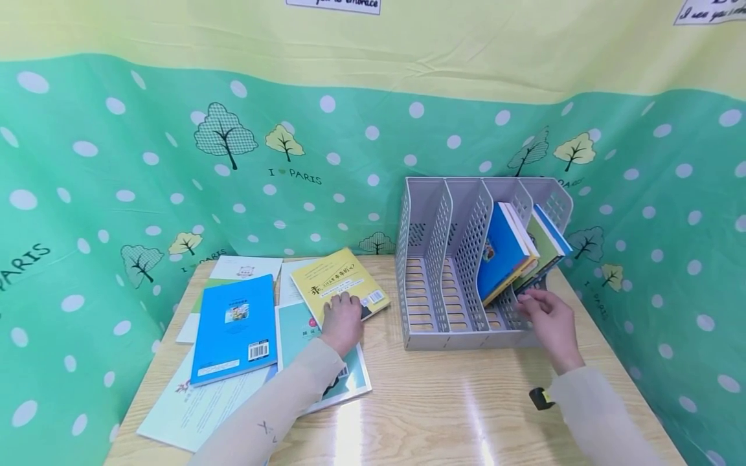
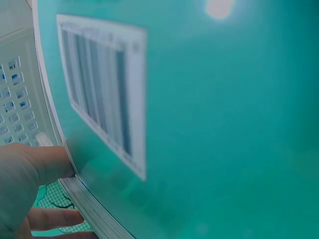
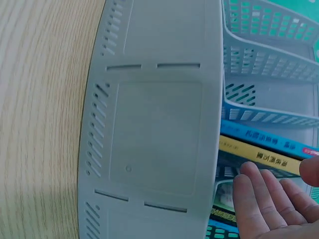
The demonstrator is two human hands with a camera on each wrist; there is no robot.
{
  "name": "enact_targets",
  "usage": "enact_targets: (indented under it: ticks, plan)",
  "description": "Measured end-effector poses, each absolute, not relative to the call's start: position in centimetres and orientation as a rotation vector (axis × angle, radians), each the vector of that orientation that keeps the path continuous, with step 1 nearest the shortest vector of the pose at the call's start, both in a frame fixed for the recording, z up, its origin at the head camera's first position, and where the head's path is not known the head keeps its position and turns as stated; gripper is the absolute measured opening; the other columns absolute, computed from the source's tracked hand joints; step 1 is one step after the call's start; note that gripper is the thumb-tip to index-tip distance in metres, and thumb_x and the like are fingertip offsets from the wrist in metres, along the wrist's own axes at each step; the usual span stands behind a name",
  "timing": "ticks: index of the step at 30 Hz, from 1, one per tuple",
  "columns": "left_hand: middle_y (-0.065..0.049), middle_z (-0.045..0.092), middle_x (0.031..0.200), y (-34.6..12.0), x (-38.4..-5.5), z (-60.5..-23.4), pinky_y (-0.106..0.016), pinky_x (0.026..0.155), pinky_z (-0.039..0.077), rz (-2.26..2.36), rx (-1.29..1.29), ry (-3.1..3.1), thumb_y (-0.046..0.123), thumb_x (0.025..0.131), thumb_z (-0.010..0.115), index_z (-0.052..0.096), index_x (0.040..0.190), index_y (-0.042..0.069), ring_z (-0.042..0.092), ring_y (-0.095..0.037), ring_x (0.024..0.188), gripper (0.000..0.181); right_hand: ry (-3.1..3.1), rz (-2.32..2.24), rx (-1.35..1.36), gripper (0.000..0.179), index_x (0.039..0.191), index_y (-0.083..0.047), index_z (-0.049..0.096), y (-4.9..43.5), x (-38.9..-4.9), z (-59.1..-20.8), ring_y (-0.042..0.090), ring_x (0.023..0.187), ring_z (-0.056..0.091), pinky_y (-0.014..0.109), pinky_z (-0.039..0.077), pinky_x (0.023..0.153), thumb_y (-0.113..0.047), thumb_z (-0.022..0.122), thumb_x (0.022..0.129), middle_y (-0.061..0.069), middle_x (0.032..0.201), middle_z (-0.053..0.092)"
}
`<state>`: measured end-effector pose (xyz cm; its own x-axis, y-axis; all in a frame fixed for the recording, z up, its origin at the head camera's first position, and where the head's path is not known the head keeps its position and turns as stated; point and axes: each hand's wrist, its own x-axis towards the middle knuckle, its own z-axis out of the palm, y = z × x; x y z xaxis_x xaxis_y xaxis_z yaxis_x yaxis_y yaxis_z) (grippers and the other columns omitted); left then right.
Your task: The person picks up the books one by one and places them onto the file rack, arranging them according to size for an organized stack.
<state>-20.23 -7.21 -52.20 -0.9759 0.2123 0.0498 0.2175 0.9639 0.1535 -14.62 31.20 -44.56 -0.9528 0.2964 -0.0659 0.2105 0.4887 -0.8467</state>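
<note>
In the head view my left hand [image 1: 342,322] rests on the lower edge of a yellow book [image 1: 335,275]; its fingertips and thumb are hidden. A teal cover with a barcode [image 2: 102,92] fills most of the left wrist view; the thumb and fingers [image 2: 55,218] reach the edge of its pages. My right hand [image 1: 550,323] is at the front of the grey file organizer [image 1: 466,340]. Its fingers are extended, with the thumb apart, beside a yellow-spined book [image 3: 261,155] and a blue-spined book [image 3: 264,140] in the organizer.
Left of the organizer lie a blue book [image 1: 236,330], a teal book [image 1: 355,375] under my left forearm, and white books [image 1: 192,414]. A green book [image 1: 542,239] leans in the rightmost slot. A black-and-yellow object [image 1: 542,398] is beside my right sleeve. Patterned fabric [image 1: 350,162] stands behind.
</note>
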Motion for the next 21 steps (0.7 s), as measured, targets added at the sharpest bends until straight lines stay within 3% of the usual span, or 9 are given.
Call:
enact_targets:
  ticks: [3,9,13,21]
  plan:
    - [-0.020,0.055,0.113,-7.3,-20.2,-52.2,-0.059,0.096,0.041,-0.264,-0.334,-3.078,0.019,0.081,0.071,0.057,0.122,-0.003,0.050,-0.039,0.111,0.048,-2.632,1.474,-0.420,0.053,0.136,-0.005,0.046,30.9,-14.3,-44.5,0.015,0.107,0.062,0.032,0.048,0.094,-0.044,0.038,0.101,0.013,0.126,0.060]
    - [-0.019,0.056,0.108,-7.5,-20.2,-52.3,-0.058,0.094,0.042,-0.290,-0.358,-3.060,0.019,0.081,0.070,0.060,0.117,-0.003,0.052,-0.038,0.107,0.044,-2.638,1.472,-0.413,0.051,0.133,-0.007,0.048,30.2,-13.7,-44.5,0.011,0.104,0.062,0.032,0.049,0.094,-0.044,0.039,0.101,0.011,0.125,0.060]
    - [-0.018,0.058,0.103,-7.9,-20.2,-52.2,-0.056,0.091,0.045,-0.328,-0.384,-3.042,0.022,0.082,0.071,0.061,0.113,-0.003,0.055,-0.036,0.102,0.042,-2.612,1.485,-0.386,0.048,0.130,-0.005,0.050,29.5,-13.4,-44.4,0.007,0.099,0.064,0.022,0.050,0.087,-0.042,0.041,0.101,0.013,0.123,0.062]
    - [-0.015,0.063,0.092,-8.6,-20.1,-52.2,-0.044,0.076,0.053,-0.324,-0.503,-2.920,0.024,0.085,0.069,0.064,0.102,-0.003,0.061,-0.030,0.087,0.032,-2.540,1.584,-0.292,0.043,0.127,0.000,0.051,28.0,-13.0,-44.2,0.005,0.093,0.066,0.016,0.051,0.080,-0.034,0.044,0.102,0.018,0.121,0.061]
